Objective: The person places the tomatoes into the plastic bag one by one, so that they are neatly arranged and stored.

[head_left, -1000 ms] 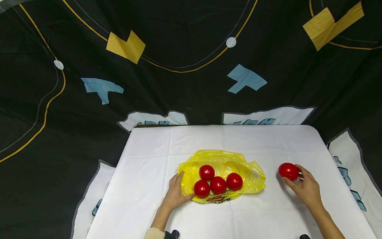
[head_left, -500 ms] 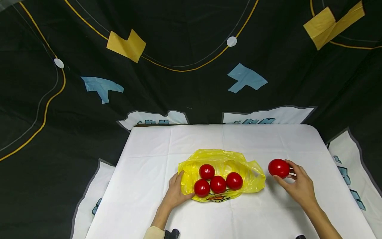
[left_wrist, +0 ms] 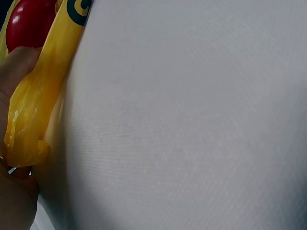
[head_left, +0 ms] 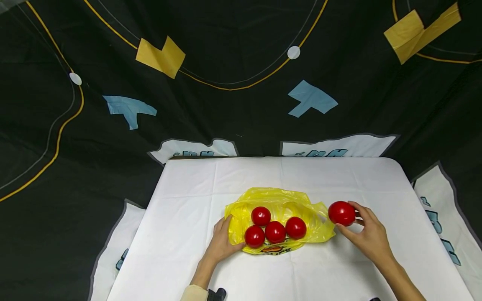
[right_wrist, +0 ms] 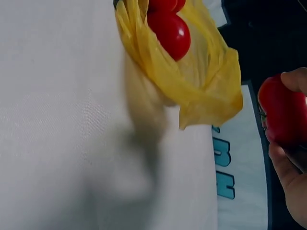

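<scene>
Nearest the bottom edge of the head view, the left hand (head_left: 222,246) lies at the lower left rim of the yellow plastic bag (head_left: 316,221). The left wrist view shows its fingers pinching a gathered fold of the film (left_wrist: 29,120), so it grasps the bag's edge. A little higher and to the right, the right hand (head_left: 369,236) has its fingers curled round a red tomato (head_left: 342,213), held just at the bag's right flap, right of centre in the frame. The right wrist view puts this tomato (right_wrist: 283,115) at the right edge, just past the crumpled yellow rim.

The likely trouble is the bag itself. Its mouth looks slack and flat on the white tablecloth (head_left: 188,188), so the held tomato may meet the flap rather than the opening and roll off across the cloth towards the table edge. A push there could also knock the four tomatoes (head_left: 275,232) already lying on the film. The left hand's pinch is small, so thin plastic could slip out of it.

The tomato is nearly round, with no clear long axis, and its stem end cannot be told. The bag's long axis runs left to right across the frame. Beyond the table hangs the dark patterned backdrop (head_left: 241,83).
</scene>
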Motion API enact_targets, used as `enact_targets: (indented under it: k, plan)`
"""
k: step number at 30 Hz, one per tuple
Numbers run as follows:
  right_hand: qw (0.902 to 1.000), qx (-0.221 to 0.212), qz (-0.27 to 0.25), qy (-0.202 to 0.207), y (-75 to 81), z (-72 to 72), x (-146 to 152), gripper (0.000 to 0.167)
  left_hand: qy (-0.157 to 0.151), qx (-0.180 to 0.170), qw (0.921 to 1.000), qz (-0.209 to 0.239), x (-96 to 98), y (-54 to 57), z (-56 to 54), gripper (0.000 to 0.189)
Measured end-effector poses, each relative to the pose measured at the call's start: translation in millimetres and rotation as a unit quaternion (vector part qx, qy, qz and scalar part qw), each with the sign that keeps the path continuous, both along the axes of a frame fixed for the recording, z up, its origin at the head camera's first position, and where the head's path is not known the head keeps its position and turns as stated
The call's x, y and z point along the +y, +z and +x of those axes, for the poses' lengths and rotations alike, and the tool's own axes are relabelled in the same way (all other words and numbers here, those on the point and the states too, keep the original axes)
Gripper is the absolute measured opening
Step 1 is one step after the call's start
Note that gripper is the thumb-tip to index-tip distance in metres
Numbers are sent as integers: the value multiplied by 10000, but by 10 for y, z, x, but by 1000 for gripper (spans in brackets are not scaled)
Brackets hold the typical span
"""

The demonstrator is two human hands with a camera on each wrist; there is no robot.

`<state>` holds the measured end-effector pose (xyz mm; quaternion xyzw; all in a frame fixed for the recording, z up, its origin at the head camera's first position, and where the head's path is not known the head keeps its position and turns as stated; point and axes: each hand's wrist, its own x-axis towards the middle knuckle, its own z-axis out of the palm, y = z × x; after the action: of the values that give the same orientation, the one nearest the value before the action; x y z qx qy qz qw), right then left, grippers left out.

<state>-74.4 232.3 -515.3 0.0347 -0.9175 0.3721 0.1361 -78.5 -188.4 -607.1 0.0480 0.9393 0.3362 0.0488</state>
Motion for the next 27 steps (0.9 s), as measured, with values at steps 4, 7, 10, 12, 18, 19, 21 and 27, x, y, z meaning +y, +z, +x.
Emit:
enact_targets:
  k: [4,7,10,12,18,19,21,27]
  plan:
    - [9999,-20,-25,158,24,-1,-80,75,-8,-11,10000,8,-5,-7,-7,103]
    - [9996,-24,47,279,42,-1,-164,75,-42,28,10000,-20,-7,-17,-12,103]
    - [9991,-20,51,416,47,-5,-264,76,-63,65,10000,-16,-7,-18,-16,104]
    - [9988,-29,76,490,39,-12,-333,76,-61,68,10000,9,-6,-11,-18,104]
    - [9974,-116,-49,705,-25,-58,-531,75,-52,14,10000,51,-5,13,-20,104]
    - [9971,-137,-97,743,-39,-70,-561,74,-53,12,10000,58,-4,16,-19,104]
    - [9963,-185,-165,817,-71,-91,-617,73,-54,13,10000,56,-4,22,-16,104]
    - [9930,-295,-327,1093,-157,-159,-770,73,-39,-6,10000,45,-5,22,-8,104]
